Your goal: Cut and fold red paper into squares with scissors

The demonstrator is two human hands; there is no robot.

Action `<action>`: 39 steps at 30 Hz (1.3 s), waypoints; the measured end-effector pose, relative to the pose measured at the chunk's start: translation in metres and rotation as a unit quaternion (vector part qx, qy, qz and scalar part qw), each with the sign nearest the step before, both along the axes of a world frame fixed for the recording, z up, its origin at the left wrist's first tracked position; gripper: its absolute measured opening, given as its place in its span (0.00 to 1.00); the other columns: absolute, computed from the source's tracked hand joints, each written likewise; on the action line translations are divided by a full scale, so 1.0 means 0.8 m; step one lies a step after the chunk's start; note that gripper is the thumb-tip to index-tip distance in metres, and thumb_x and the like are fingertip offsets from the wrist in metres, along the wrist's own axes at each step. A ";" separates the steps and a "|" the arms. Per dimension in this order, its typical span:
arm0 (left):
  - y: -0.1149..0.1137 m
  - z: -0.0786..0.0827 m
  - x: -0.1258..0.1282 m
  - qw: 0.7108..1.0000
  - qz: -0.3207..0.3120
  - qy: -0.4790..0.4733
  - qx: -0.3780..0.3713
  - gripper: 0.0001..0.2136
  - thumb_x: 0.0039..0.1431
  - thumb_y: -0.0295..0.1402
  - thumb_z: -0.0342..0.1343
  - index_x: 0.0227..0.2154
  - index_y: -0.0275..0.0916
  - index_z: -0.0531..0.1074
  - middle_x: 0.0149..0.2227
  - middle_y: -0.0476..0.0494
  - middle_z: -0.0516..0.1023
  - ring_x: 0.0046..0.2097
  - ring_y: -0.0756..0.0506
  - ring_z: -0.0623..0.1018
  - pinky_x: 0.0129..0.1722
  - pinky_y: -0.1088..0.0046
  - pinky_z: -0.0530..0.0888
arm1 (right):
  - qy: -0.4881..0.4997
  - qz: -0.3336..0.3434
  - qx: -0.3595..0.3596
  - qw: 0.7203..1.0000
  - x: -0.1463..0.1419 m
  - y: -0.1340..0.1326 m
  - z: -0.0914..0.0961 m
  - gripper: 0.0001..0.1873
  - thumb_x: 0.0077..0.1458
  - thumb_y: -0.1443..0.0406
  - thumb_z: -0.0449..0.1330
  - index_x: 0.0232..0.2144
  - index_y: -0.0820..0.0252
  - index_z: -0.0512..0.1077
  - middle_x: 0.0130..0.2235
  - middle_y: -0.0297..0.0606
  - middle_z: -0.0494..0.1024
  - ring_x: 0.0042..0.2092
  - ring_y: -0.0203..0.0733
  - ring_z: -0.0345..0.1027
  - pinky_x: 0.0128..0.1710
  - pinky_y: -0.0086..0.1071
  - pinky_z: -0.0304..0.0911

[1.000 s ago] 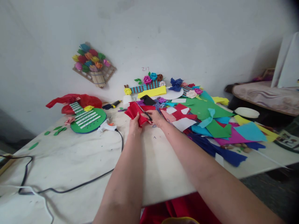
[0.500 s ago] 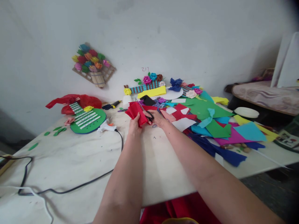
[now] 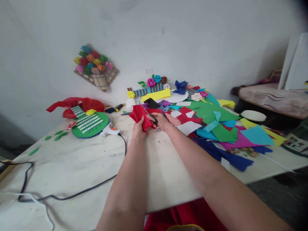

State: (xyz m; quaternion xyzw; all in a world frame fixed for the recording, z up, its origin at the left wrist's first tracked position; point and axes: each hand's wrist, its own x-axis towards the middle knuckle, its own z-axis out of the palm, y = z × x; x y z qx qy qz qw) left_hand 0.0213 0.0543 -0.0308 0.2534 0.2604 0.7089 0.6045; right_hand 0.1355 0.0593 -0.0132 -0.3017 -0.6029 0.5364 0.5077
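My left hand (image 3: 139, 130) grips a folded piece of red paper (image 3: 139, 114) above the middle of the white table (image 3: 79, 160). My right hand (image 3: 161, 122) is closed on a pair of black-handled scissors (image 3: 149, 115), whose blades point up and left into the red paper. Both forearms stretch out from the bottom of the view.
A white glue gun (image 3: 109, 130) with a black cord (image 3: 72, 192) lies left of my hands. A green paper guitar (image 3: 88, 123) and red plastic bag (image 3: 77, 104) sit farther left. Coloured paper sheets (image 3: 221, 128) cover the right side. Paper flower crafts (image 3: 156, 86) stand at the wall.
The hands stay nearly in place; the scissors have shifted slightly against the red paper. Nothing else has moved.
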 end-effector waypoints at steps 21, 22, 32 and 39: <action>-0.001 0.000 -0.002 1.000 -0.014 -0.009 0.004 0.04 0.52 0.23 0.54 0.32 0.32 0.71 0.27 0.43 0.77 0.26 0.49 0.77 0.30 0.76 0.74 | 0.023 0.014 -0.026 0.999 0.002 -0.006 0.007 0.16 0.41 0.55 0.61 0.22 0.60 0.62 0.14 0.25 0.64 0.13 0.28 0.54 0.11 0.22 0.47; -0.001 0.000 -0.002 1.000 -0.016 -0.009 0.002 0.04 0.52 0.24 0.54 0.32 0.32 0.71 0.28 0.43 0.77 0.27 0.49 0.77 0.31 0.75 0.74 | 0.017 0.013 -0.023 1.000 0.002 -0.007 0.007 0.17 0.42 0.54 0.61 0.22 0.60 0.61 0.14 0.25 0.64 0.13 0.28 0.54 0.11 0.22 0.46; -0.004 0.002 -0.003 0.999 -0.033 0.006 0.005 0.03 0.53 0.23 0.53 0.31 0.32 0.71 0.27 0.42 0.77 0.26 0.49 0.76 0.31 0.74 0.75 | 0.006 0.004 -0.013 1.000 0.002 -0.008 0.010 0.20 0.43 0.52 0.62 0.21 0.60 0.61 0.15 0.25 0.64 0.13 0.27 0.54 0.11 0.22 0.47; -0.008 0.004 -0.002 0.999 -0.045 0.019 0.006 0.03 0.53 0.24 0.53 0.30 0.32 0.71 0.26 0.42 0.76 0.26 0.48 0.77 0.31 0.73 0.75 | 0.008 -0.016 -0.015 1.000 0.002 -0.006 0.008 0.18 0.42 0.54 0.62 0.20 0.60 0.61 0.14 0.25 0.62 0.13 0.26 0.53 0.10 0.22 0.44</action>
